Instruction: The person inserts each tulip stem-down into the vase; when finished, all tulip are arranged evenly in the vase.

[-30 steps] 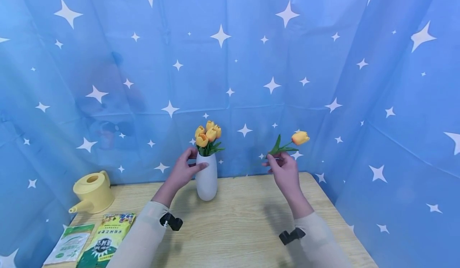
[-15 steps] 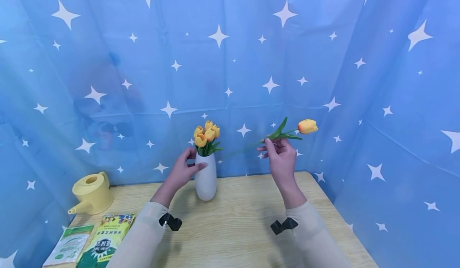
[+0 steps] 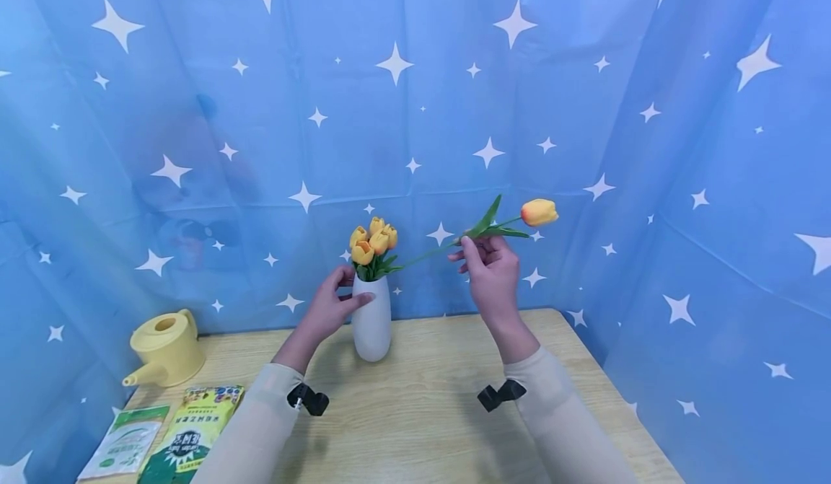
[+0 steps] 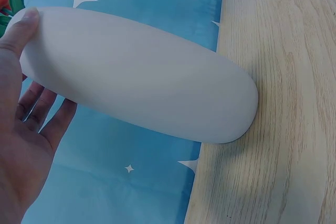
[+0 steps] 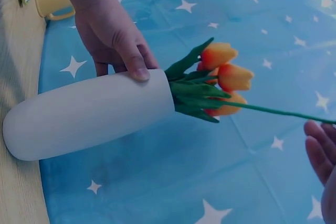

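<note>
A white vase (image 3: pixel 372 325) stands upright on the wooden table, holding several orange-yellow tulips (image 3: pixel 371 242) with green leaves. My left hand (image 3: pixel 327 307) grips the vase near its mouth, thumb on the front and fingers round the far side, as the left wrist view also shows on the vase (image 4: pixel 142 72). To the right, my right hand (image 3: pixel 495 275) pinches a single tulip (image 3: pixel 539 212) by its stem below the leaves. That tulip is tilted, its bloom up and right. Its long stem (image 5: pixel 278 111) runs toward the bunch; whether the tip touches the leaves I cannot tell.
A yellow watering can (image 3: pixel 167 350) stands at the table's back left. In front of it lie a green-and-yellow packet (image 3: pixel 191 433) and a white-and-green packet (image 3: pixel 126 441). A blue curtain (image 3: pixel 415 138) with white stars hangs behind the wooden table (image 3: pixel 415 405).
My right hand has risen and moved left with the single tulip, bringing its stem end near the vase's bunch. The left hand has stayed on the vase.
</note>
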The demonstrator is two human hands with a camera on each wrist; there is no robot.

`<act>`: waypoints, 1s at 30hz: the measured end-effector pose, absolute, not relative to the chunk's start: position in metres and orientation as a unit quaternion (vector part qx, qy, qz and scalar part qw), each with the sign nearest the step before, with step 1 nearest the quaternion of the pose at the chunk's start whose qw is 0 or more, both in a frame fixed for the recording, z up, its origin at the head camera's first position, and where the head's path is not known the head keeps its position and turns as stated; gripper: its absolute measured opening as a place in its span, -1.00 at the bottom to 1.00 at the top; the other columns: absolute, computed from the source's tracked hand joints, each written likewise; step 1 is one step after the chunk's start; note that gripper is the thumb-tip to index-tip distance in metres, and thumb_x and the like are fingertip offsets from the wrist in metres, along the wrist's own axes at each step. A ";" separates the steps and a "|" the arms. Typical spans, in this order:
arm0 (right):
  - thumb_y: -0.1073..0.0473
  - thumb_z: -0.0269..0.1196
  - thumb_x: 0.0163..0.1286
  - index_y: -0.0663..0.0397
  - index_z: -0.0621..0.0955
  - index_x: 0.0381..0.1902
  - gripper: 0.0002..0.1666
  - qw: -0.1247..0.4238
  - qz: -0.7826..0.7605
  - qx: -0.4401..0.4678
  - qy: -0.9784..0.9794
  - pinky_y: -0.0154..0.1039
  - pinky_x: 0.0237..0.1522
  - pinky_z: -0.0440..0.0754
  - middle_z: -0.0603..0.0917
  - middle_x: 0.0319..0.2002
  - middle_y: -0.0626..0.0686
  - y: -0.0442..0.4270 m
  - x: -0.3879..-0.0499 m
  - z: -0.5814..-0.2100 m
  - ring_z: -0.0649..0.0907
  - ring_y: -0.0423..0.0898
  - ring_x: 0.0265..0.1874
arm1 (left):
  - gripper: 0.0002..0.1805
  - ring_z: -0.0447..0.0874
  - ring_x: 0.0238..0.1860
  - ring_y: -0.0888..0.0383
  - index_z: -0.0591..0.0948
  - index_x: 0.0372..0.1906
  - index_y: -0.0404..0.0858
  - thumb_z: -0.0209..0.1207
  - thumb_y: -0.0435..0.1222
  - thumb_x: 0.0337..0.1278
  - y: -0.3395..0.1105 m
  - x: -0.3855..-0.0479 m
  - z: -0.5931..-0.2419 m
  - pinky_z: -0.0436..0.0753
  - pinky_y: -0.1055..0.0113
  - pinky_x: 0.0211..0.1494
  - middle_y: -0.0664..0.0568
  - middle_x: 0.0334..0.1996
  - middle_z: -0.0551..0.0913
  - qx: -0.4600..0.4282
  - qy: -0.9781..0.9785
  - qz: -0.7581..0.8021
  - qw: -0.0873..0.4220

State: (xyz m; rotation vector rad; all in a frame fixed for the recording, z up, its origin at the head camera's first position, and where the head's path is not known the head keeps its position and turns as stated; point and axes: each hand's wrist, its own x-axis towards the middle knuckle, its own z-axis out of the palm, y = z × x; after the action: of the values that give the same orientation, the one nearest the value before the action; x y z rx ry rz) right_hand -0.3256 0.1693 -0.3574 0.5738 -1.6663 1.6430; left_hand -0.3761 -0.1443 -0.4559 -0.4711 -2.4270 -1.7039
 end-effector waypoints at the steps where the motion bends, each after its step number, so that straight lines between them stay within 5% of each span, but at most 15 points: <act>1: 0.21 0.36 0.66 0.42 0.67 0.06 -0.71 0.358 0.630 0.224 -0.652 -0.26 -0.37 0.81 0.79 -0.19 0.36 0.168 -0.326 -0.357 0.84 -0.11 -0.37 | -0.41 0.56 0.37 -0.12 0.52 0.27 -0.11 0.54 0.00 0.34 -0.144 -0.376 -0.456 0.64 -0.21 0.46 -0.08 0.27 0.59 -0.157 -0.807 -0.565 0.069; 7: 0.21 0.39 0.63 0.27 0.71 0.01 -0.80 0.343 0.604 0.234 -0.680 -0.24 -0.40 0.79 0.82 -0.26 0.14 0.158 -0.330 -0.351 0.82 -0.08 -0.38 | -0.42 0.56 0.35 -0.10 0.52 0.26 -0.10 0.54 -0.01 0.35 -0.144 -0.377 -0.455 0.64 -0.19 0.46 -0.07 0.25 0.59 -0.159 -0.807 -0.564 0.073; 17: 0.23 0.36 0.65 0.20 0.73 -0.01 -0.88 0.339 0.519 0.264 -0.739 -0.32 -0.53 0.63 0.79 -0.36 0.08 0.144 -0.335 -0.338 0.80 0.09 -0.46 | -0.41 0.55 0.36 -0.12 0.52 0.26 -0.09 0.55 0.00 0.33 -0.145 -0.377 -0.455 0.65 -0.20 0.45 -0.07 0.26 0.58 -0.158 -0.805 -0.568 0.070; 24: 0.17 0.34 0.67 0.17 0.72 -0.11 -0.84 0.259 0.484 0.265 -0.793 -0.21 -0.59 0.53 0.79 -0.47 0.00 0.132 -0.343 -0.341 0.72 -0.04 -0.52 | -0.40 0.56 0.35 -0.10 0.51 0.25 -0.11 0.55 0.00 0.33 -0.144 -0.376 -0.456 0.65 -0.19 0.45 -0.08 0.25 0.58 -0.161 -0.803 -0.569 0.074; 30: 0.15 0.34 0.65 0.19 0.74 -0.05 -0.81 0.201 0.468 0.247 -0.824 -0.16 -0.56 0.65 0.81 -0.45 0.01 0.118 -0.353 -0.356 0.74 -0.10 -0.53 | -0.41 0.57 0.34 -0.11 0.51 0.23 -0.10 0.55 0.02 0.33 -0.144 -0.375 -0.455 0.66 -0.20 0.44 -0.07 0.23 0.59 -0.162 -0.800 -0.573 0.075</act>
State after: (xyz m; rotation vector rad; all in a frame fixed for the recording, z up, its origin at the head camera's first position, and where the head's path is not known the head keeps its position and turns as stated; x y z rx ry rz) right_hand -0.3525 0.1179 -0.3564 0.6912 -2.3033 1.3087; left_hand -0.3755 -0.1437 -0.4553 -0.4854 -2.4006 -1.7175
